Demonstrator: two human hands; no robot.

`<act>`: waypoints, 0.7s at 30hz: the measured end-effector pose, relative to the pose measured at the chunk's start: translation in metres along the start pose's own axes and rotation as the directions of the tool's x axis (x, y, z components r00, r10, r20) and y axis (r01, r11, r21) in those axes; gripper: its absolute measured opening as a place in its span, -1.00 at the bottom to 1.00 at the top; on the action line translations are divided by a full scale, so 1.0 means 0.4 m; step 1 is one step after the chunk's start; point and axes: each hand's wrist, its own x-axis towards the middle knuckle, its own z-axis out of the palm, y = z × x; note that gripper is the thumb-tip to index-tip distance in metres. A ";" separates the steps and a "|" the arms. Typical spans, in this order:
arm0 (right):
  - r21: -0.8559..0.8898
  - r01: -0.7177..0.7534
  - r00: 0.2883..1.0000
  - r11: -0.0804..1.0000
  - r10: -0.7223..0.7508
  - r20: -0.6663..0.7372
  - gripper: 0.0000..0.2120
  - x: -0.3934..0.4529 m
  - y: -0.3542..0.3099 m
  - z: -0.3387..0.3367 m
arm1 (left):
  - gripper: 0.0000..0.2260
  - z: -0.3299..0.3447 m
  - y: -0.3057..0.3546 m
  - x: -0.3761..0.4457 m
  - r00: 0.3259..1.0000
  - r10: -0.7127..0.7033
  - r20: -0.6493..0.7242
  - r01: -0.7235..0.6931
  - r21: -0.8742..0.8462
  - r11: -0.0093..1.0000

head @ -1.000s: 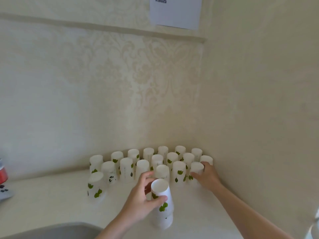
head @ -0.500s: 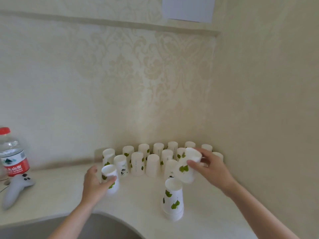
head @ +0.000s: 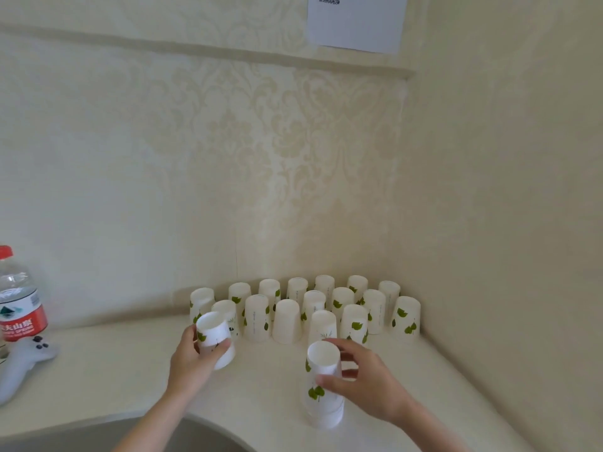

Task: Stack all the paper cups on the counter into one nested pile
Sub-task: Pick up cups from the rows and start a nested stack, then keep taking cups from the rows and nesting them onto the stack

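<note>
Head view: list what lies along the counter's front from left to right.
Game controller → left hand gripping a cup → nested pile under the right hand.

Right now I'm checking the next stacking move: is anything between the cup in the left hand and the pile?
Nothing visible: bare counter lies between the cup held by the left hand and the pile, which the right hand grips.

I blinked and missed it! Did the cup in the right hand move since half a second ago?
Yes. The right hand brought its cup away from the rows of cups by the wall, toward the person, onto the pile.
</note>
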 end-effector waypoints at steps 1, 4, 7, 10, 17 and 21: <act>0.014 -0.010 1.000 1.000 0.010 0.004 -0.42 -0.002 0.010 0.007 | -0.57 0.009 0.035 -0.020 0.999 0.054 0.010 -0.053 -0.068 0.996; -0.024 -0.057 0.995 0.998 0.058 0.075 -0.28 -0.008 0.044 -0.002 | -0.48 0.059 0.149 -0.092 0.945 0.243 0.219 -0.196 -0.214 0.957; -0.031 -0.099 0.989 0.995 0.101 0.109 -0.19 -0.011 0.082 -0.080 | -0.45 0.120 0.217 -0.159 0.850 0.330 0.410 -0.253 -0.233 0.939; -0.102 -0.116 0.985 0.988 0.101 -0.139 -0.47 -0.009 0.132 -0.167 | -0.47 0.163 0.216 -0.179 0.830 0.325 0.454 -0.250 -0.218 0.943; -0.749 -0.253 0.944 0.613 -0.014 -0.331 -0.30 0.072 0.187 -0.285 | -0.47 0.221 0.157 -0.200 0.793 0.267 0.548 -0.236 -0.128 0.963; -0.826 -0.272 0.960 0.494 0.086 -0.265 -0.18 0.148 0.188 -0.329 | -0.45 0.232 0.123 -0.197 0.779 0.235 0.581 -0.214 -0.107 0.971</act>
